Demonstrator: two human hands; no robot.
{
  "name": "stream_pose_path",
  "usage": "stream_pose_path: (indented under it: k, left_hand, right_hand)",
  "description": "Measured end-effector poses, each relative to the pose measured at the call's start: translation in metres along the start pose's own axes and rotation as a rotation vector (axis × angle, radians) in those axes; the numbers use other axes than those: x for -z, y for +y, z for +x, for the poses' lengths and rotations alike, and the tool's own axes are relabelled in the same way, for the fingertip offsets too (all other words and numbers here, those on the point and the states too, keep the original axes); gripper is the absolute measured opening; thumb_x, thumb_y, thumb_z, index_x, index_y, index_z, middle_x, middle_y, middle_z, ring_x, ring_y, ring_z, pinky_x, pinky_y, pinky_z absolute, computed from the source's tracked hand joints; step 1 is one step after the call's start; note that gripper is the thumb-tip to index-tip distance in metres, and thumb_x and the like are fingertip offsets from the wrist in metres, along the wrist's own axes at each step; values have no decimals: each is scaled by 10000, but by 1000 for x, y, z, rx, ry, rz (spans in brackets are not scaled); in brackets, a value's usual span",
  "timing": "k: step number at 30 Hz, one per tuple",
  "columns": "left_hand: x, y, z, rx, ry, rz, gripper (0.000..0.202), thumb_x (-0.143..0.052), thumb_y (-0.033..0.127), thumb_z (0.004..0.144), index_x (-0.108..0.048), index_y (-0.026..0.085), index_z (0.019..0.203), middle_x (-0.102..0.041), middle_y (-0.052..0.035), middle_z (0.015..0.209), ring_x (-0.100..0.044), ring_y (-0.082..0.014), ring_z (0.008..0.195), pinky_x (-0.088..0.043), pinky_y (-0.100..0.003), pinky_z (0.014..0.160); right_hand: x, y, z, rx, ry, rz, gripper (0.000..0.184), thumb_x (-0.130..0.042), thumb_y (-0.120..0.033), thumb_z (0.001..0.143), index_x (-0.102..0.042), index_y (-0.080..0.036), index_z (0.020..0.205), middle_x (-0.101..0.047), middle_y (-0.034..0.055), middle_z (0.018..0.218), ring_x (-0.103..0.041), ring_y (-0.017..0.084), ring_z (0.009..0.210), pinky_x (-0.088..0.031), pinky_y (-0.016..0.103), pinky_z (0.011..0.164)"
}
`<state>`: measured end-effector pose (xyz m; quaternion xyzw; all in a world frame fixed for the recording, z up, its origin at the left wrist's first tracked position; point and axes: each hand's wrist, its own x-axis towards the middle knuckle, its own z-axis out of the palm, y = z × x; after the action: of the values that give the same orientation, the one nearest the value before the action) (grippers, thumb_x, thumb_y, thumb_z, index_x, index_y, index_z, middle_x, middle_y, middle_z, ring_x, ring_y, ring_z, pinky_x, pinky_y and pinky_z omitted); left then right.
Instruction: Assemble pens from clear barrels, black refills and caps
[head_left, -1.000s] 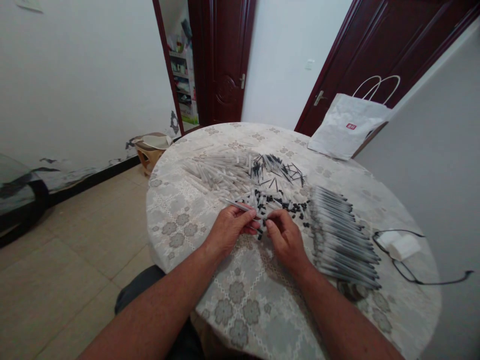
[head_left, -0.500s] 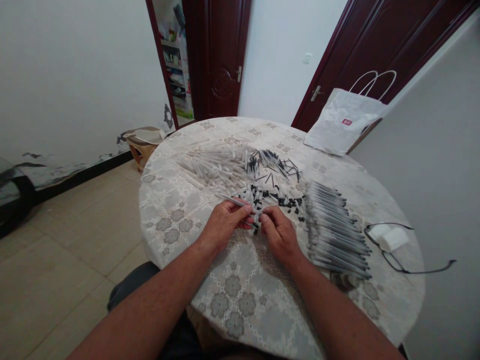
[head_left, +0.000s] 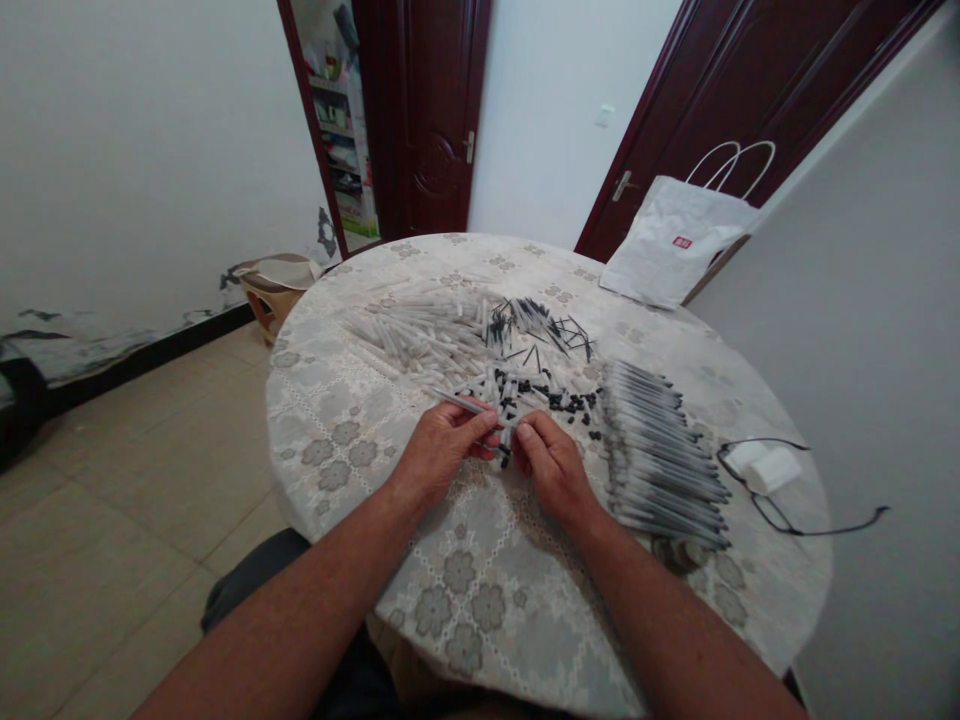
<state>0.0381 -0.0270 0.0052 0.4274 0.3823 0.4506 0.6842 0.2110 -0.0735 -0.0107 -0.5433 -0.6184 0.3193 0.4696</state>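
Observation:
My left hand (head_left: 448, 438) is closed round a slim grey pen barrel (head_left: 459, 401), which slants with its far end up and to the left. Close by on the right, my right hand (head_left: 551, 462) has thumb and forefinger pinched together at the barrel's near end. Whatever sits in that pinch is too small to make out. A black end piece (head_left: 504, 458) shows just below the left fingers. Beyond both hands lie loose black caps or plugs (head_left: 577, 402), a heap of pale, clear tubes (head_left: 420, 335) and thin dark refills (head_left: 517, 318).
Stacked grey pens (head_left: 664, 455) lie in a row right of my right hand. Black-framed glasses (head_left: 780, 525) and a white tissue pack (head_left: 772, 470) are further right. A white paper bag (head_left: 675, 240) stands at the back of the round, cloth-covered table (head_left: 337, 500).
The view has turned slightly, so everything sits a little further left. The pale piece that showed between my fingertips is now hidden. My left hand still grips the barrel.

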Motion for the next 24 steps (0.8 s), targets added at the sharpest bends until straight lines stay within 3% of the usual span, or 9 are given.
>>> stream_pose_path:
  k: [5, 9, 13, 18, 21, 24]
  left_hand:
    - [0, 2, 0, -9, 15, 38, 373, -843, 425, 743, -711, 140, 944, -749, -88, 875, -705, -186, 707, -603, -300, 620]
    - [1, 3, 0, -20, 39, 111, 386, -840, 438, 747, -723, 139, 961, -750, -80, 856, -695, -174, 684, -597, -289, 630]
    - [2, 3, 1, -38, 34, 148, 388, -821, 464, 767, -727, 140, 957, -741, -79, 827, -687, -179, 681, -588, -286, 635]
    - [2, 7, 0, -117, -25, 362, 314, -770, 456, 812, -754, 158, 907, -719, -60, 718, -659, -180, 625, -538, -267, 592]
    - [7, 9, 0, -222, -64, 560, 254, -718, 431, 861, -764, 189, 922, -725, -45, 734, -654, -179, 640, -505, -260, 596]
    - [16, 7, 1, -471, -110, 883, 174, -690, 328, 889, -746, 220, 1014, -749, -42, 892, -668, -188, 769, -521, -303, 752]
  right_hand:
    - [-4, -1, 2, -74, -75, 171, 376, -416, -502, 1036, -558, -222, 830, -555, -25, 643, -508, 139, 551, -408, 259, 533]
    - [-3, -3, 1, -8, -49, 32, 284, -504, -463, 1009, -567, -226, 866, -567, -36, 672, -522, 136, 601, -410, 248, 582]
    - [-1, -5, 1, 31, -59, -32, 331, -460, -428, 1033, -577, -221, 802, -573, -29, 668, -536, 134, 622, -408, 246, 605]
    - [1, -7, 3, 114, 0, -96, 191, -566, -367, 979, -665, -218, 1045, -638, -13, 796, -570, 141, 698, -434, 245, 656]
    - [4, -5, 5, 110, 91, -111, 193, -551, -350, 984, -678, -213, 1032, -650, 0, 816, -579, 144, 724, -442, 248, 671]
    - [8, 0, 7, 40, 232, -25, 229, -528, -381, 995, -647, -214, 1097, -647, -6, 802, -567, 133, 654, -438, 239, 607]
